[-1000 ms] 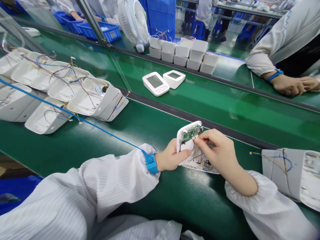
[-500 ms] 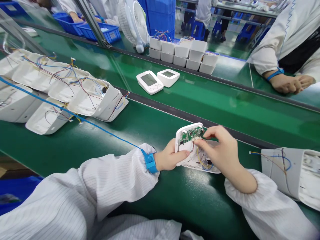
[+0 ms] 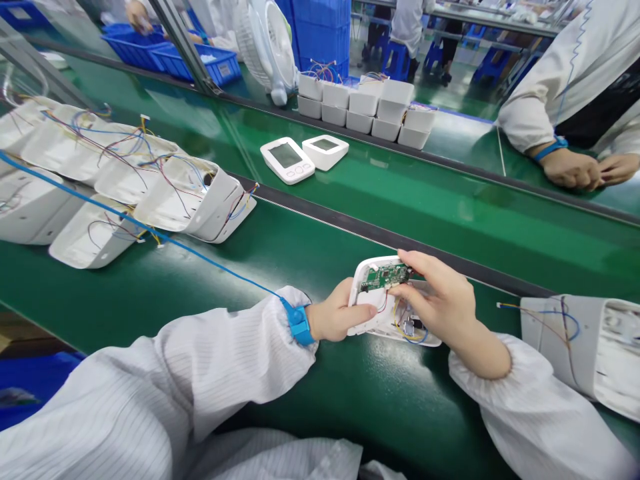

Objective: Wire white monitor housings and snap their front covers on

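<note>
My left hand (image 3: 340, 311) grips the left edge of a white device cover, its thumb on the inner side. A green circuit board (image 3: 384, 276) lies in the upper part of that cover. My right hand (image 3: 440, 293) pinches the cover's right side, index finger on the top edge and thumb near the connectors at the board's lower edge. Below and behind the cover is a white housing (image 3: 419, 339) with yellow, blue and red wires inside. A blue strap (image 3: 300, 325) with a cord is round my left wrist.
White housings with loose wires (image 3: 195, 193) crowd the left; another housing (image 3: 560, 340) lies at right. Two white devices with screens (image 3: 288, 160) rest on the green strip beyond. Farther back are stacked white cases (image 3: 360, 110), a fan (image 3: 267, 50) and a person's hands (image 3: 575, 167).
My right index finger has moved from the board's right end to the cover's top edge. The cover is tilted slightly lower. The two screened devices have shifted left.
</note>
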The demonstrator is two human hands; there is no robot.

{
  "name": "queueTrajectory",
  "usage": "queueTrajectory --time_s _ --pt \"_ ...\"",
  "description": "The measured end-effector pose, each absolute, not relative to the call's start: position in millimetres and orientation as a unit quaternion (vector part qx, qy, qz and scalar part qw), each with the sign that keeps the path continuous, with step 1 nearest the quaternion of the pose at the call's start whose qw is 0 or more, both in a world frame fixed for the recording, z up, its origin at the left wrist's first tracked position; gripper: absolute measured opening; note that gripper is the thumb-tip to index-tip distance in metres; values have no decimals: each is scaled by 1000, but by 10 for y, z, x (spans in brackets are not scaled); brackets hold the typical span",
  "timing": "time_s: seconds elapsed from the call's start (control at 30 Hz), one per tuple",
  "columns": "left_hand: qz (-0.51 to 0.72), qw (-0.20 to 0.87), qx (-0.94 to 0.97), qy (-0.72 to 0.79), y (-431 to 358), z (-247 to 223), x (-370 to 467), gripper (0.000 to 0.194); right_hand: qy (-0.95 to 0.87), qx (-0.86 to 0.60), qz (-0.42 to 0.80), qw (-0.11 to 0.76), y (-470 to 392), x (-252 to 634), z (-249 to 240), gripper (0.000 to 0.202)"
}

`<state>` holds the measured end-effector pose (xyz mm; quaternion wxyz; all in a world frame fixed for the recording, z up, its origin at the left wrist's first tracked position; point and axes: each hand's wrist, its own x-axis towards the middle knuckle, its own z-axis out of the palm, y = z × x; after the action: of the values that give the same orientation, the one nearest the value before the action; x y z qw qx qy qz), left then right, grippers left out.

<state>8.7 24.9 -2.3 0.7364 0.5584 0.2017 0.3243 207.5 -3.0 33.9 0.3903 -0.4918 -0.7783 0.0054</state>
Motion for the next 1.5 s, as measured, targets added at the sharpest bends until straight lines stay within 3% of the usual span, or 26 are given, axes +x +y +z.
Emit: queueTrajectory --time_s 0.17,0.33,0.53,0.67,0.8,1.0,1.1,1.2,1.27,1.37,1.5 --pt "320 744 559 179 245 -22 94 48 -772 -496 15 398 -23 2084 379 41" --pt "441 688 559 141 378 5 127 78 -746 -511 22 426 -55 2090 513 42" --pt "496 534 617 296 547 -11 117 65 -785 -451 -29 424 -100 2073 536 24" --pt "473 576 598 296 521 -33 123 73 -812 -413 -2 413 -91 2061 527 20" --pt "484 632 509 329 539 -65 165 79 -758 -408 53 505 -106 1978 523 19" --pt "527 622 491 306 577 -103 210 65 -665 -485 92 560 -88 1961 456 27" --pt "530 553 551 332 556 -99 175 59 -753 -433 -2 496 -46 2061 440 16" --pt "475 499 656 309 526 -74 134 62 -849 -409 -66 327 -23 2115 463 16" --pt "410 463 735 278 502 -48 129 74 -889 -376 -83 247 -25 2093 483 17" --pt "339 415 800 269 463 -14 154 109 -919 -315 -115 207 -37 2023 501 19" --pt "340 399 797 299 438 -13 179 109 -889 -377 -119 230 -2 2066 552 23"
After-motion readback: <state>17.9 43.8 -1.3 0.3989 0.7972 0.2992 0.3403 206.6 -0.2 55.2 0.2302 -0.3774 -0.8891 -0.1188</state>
